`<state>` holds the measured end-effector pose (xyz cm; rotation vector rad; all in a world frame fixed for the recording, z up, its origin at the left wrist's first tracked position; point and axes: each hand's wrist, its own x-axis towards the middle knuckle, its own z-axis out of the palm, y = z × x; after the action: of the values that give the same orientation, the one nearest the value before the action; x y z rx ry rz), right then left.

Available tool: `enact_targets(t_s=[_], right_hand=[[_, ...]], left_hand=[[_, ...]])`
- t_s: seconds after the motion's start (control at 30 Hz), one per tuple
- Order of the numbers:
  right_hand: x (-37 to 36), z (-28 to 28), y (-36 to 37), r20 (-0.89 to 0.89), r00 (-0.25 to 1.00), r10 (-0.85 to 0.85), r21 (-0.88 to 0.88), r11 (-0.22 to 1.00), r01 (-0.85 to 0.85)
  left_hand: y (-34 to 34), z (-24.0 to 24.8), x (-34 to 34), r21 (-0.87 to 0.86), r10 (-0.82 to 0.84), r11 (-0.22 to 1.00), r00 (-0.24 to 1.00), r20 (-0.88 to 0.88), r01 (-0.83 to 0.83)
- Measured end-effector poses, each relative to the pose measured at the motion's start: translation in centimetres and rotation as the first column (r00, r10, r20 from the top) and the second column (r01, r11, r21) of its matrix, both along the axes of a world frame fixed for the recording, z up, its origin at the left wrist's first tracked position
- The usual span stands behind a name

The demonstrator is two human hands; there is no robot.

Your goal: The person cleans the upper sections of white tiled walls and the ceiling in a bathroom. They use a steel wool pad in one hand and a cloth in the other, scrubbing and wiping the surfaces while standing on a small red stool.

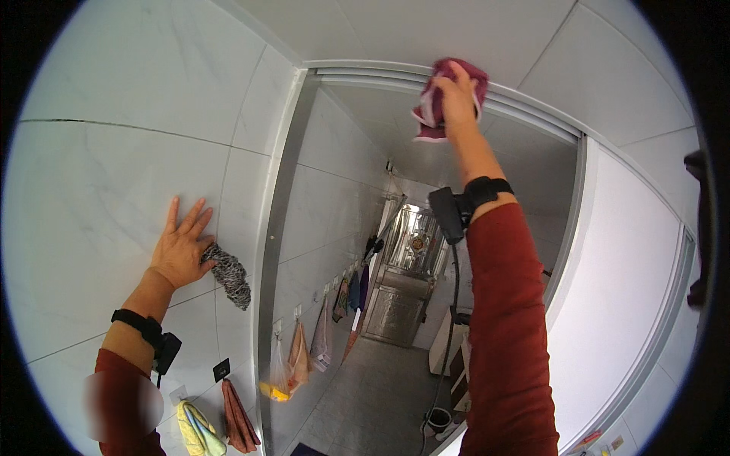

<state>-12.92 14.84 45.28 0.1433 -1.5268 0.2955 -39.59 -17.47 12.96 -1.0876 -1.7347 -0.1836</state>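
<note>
Two hands work here: left hand spread flat on the wall tile for support, right hand pinching a red cloth against the door frame.

Steel cabinet — yellow towel hanging.

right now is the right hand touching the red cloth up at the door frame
Touching. The head view shows the right hand gripping the red cloth, fingers pressed over it against the door frame.

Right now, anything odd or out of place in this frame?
One oddity: a grey knitted rag dangles from the left hand, pinned against the tiled wall under the thumb rather than hung on a hook. The right hand presses a maroon cloth to the door frame's top. No spills or damage show.
</note>
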Motion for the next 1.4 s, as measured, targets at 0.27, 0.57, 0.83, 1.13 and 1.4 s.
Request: enact_targets(t_s=[0.27,0.57,0.83,1.13,1.4], right_hand=[[-0.4,-0.2,-0.8,0.068,0.993,-0.102,0.02,0.995,0.1],[5.1,1.5,3.4,-0.264,0.925,0.273,-0.029,0.957,-0.29],[0.9,-0.2,-3.4,-0.202,0.979,0.018,0.268,0.963,0.037],[2.3,0.8,-2.3,-0.193,0.979,0.072,0.189,0.981,-0.035],[2.9,1.2,-2.3,-0.245,0.938,0.245,-0.041,0.964,-0.263]], left_hand=[[0.0,-0.1,0.0,-0.014,0.017,1.0,1.0,0.017,-0.017],[-0.1,-0.1,0.0,-0.005,0.021,1.0,1.0,0.009,-0.021],[-0.1,0.0,0.4,-0.012,0.033,0.999,0.998,0.047,-0.032],[0.0,-0.2,-0.1,-0.01,0.012,1.0,0.999,0.04,-0.011],[-0.4,-0.1,0.1,-0.025,0.066,0.998,0.998,-0.005,-0.066]])
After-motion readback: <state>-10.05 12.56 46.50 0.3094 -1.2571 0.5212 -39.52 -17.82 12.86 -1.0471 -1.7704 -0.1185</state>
